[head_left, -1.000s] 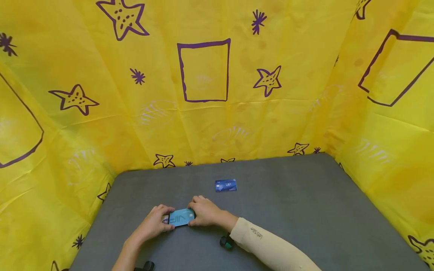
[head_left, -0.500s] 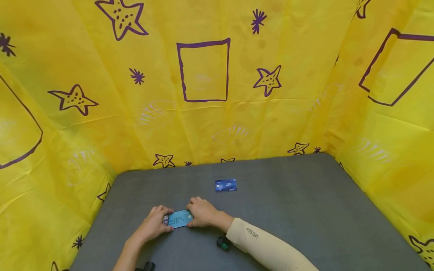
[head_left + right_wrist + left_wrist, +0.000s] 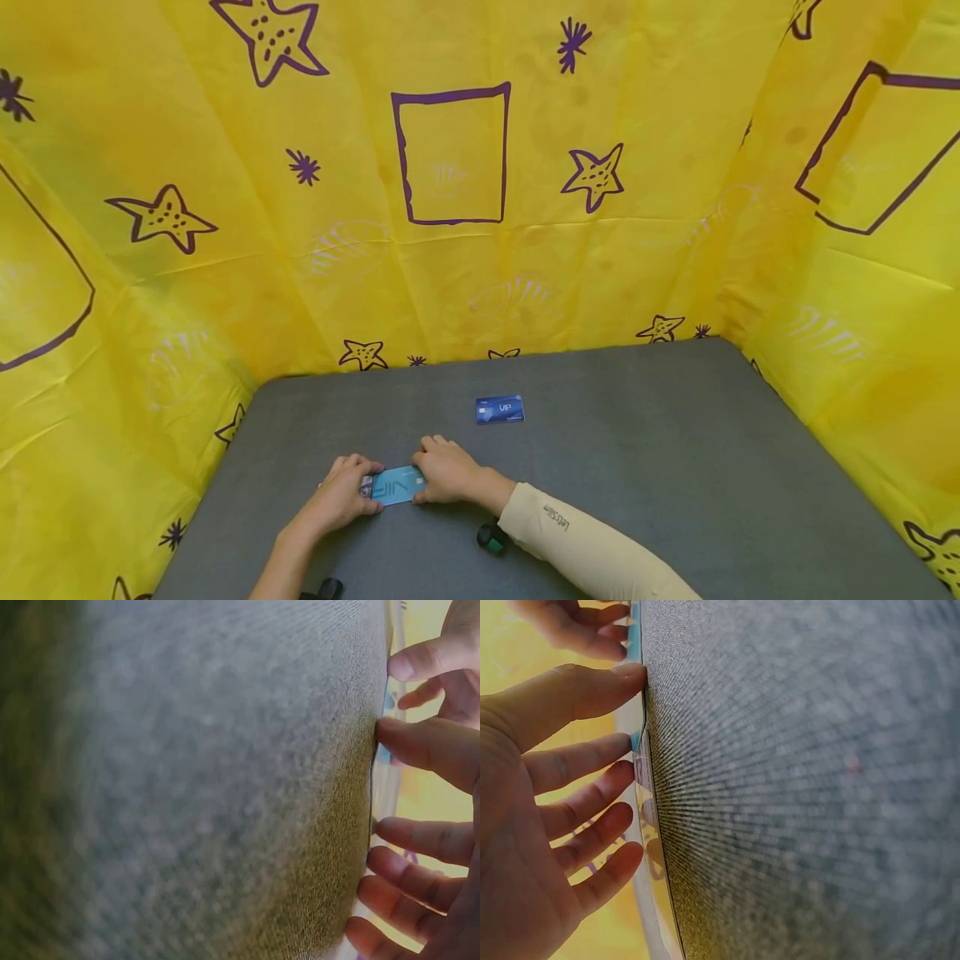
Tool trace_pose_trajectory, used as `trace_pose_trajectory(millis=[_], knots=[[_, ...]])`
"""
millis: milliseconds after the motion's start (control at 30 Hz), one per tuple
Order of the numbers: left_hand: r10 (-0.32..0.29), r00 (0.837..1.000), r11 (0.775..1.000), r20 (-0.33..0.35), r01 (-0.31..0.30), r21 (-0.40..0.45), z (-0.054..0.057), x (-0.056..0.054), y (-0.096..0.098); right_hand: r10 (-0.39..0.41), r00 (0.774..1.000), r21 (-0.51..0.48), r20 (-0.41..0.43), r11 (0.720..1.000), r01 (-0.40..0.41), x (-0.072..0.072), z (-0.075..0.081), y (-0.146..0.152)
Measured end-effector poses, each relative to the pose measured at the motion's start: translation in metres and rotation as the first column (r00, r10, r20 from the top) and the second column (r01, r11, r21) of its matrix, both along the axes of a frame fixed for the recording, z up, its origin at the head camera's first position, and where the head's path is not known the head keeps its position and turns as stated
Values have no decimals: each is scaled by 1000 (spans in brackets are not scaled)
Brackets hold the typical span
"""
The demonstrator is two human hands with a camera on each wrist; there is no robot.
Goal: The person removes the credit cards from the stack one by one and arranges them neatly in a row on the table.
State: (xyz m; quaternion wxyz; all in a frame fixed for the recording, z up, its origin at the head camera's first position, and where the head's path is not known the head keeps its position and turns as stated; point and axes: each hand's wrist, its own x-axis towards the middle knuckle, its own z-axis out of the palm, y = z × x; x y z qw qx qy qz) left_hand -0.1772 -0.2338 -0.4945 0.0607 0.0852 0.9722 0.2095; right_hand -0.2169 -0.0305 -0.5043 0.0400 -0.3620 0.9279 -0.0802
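Observation:
A light blue VIP card (image 3: 397,485) lies low over the table, its lettering upside down in the head view. My left hand (image 3: 339,493) pinches its left end, thumb at the near edge and index finger at the far edge. On the opposite end, my right hand (image 3: 452,473) grips it the same way. A second card (image 3: 366,487), dark and patterned, peeks out past the left end of the light blue one; most of it is hidden. Both wrist views show the fingertips right at the table surface. Farther back lies a dark blue VIP card (image 3: 500,409).
The grey table (image 3: 660,467) is enclosed by yellow cloth walls (image 3: 450,283) printed with purple starfish. Black wrist devices (image 3: 492,538) sit under both forearms. A pale sleeve (image 3: 585,533) covers the right forearm.
The light blue card has shifted slightly left and toward me, with my right hand moving along with it. My left hand has barely moved. The dark blue card stays where it was.

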Motion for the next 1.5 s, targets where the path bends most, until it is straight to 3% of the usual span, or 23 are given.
trace_pose_trajectory(millis=[467, 833, 1267, 1500], knots=[[-25, 999, 1000, -45, 25, 15, 0, 5, -4, 14, 1000, 10, -5, 1000, -14, 3, -1, -4], [-3, 1000, 1000, 1, 3, 13, 1, 4, -3, 16, 1000, -2, 12, 1000, -16, 4, -1, -3], [7, 1000, 1000, 4, -7, 13, 3, 6, -1, 24, 999, -15, 21, 1000, -24, 2, -2, -2], [4, 1000, 1000, -3, -4, 25, 3, 6, -2, 23, 998, -91, 65, 996, -17, 2, 5, 3]])
